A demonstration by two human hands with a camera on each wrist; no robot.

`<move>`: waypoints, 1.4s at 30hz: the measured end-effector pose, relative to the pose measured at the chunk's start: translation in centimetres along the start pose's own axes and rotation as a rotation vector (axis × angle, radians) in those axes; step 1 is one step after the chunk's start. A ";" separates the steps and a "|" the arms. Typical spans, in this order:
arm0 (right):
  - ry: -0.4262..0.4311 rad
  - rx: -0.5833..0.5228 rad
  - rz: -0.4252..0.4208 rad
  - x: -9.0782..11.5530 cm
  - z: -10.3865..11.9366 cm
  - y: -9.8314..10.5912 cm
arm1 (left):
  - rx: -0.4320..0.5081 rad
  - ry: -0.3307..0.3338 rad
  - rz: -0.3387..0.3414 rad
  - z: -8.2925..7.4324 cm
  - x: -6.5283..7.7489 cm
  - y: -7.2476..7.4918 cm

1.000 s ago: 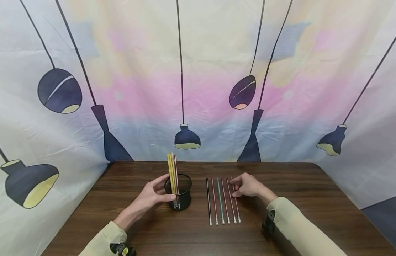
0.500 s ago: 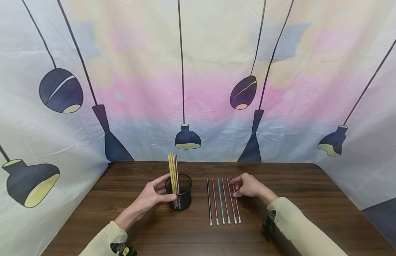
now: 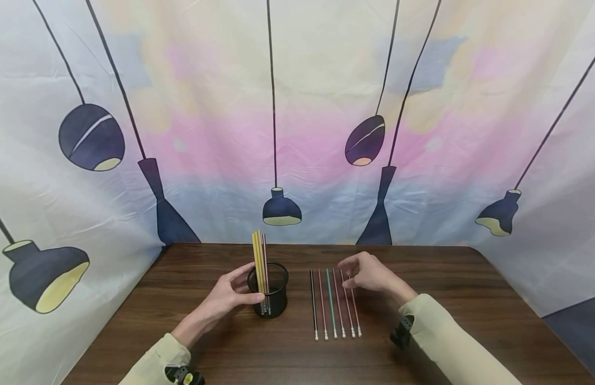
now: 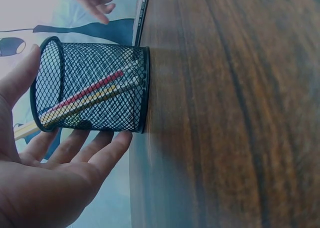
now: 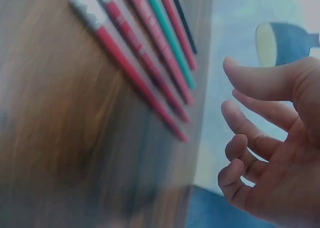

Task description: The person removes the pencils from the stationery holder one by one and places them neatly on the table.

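A black mesh pencil cup (image 3: 273, 305) stands upright on the table, with yellow pencils (image 3: 259, 256) and a reddish one leaning to its left side. My left hand (image 3: 225, 294) holds the cup from the left, thumb by the rim and fingers along its side, as the left wrist view (image 4: 55, 183) shows. Right of the cup, several pencils lie in a row, eraser ends nearer me: a black pencil (image 3: 314, 305), a teal pencil (image 3: 331, 305) and red pencils (image 5: 145, 90). My right hand (image 3: 369, 272) hovers over the far ends of the rightmost ones, fingers loosely bent, gripping nothing.
The dark wooden table (image 3: 446, 321) ends at a back edge in front of a hanging cloth (image 3: 321, 80) printed with lamps. Black straps with small devices (image 3: 402, 331) sit at both wrists.
My right hand has come off the rightmost pencil, rising and shifting slightly left and away from me. The row of pencils, the cup and my left hand stay in place.
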State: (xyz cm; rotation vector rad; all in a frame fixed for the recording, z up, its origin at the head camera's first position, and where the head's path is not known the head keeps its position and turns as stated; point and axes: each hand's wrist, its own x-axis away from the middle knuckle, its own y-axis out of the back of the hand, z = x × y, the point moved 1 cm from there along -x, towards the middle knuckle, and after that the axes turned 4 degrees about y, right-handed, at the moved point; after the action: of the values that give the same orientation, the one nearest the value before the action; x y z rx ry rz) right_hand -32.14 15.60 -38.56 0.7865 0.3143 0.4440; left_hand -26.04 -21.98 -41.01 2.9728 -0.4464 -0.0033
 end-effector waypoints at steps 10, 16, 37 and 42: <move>0.155 0.010 -0.032 -1.3 3.9 -1.9 | -0.012 0.002 -0.013 0.1 0.0 0.1; 0.206 -0.058 -0.066 -2.3 5.7 -3.2 | -0.013 -0.002 -0.013 0.1 -0.1 0.0; 0.292 -0.087 -0.092 -7.0 10.3 -7.9 | -0.023 0.024 -0.023 0.0 -0.1 0.0; 0.292 -0.088 -0.111 -7.5 10.8 -8.4 | -0.015 0.015 -0.020 0.1 -0.1 0.0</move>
State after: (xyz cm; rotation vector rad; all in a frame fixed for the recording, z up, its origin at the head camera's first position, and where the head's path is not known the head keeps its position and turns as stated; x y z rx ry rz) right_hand -31.74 0.17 -36.73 0.6148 0.6035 0.4651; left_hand -26.18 -21.99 -41.08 2.9604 -0.4124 0.0140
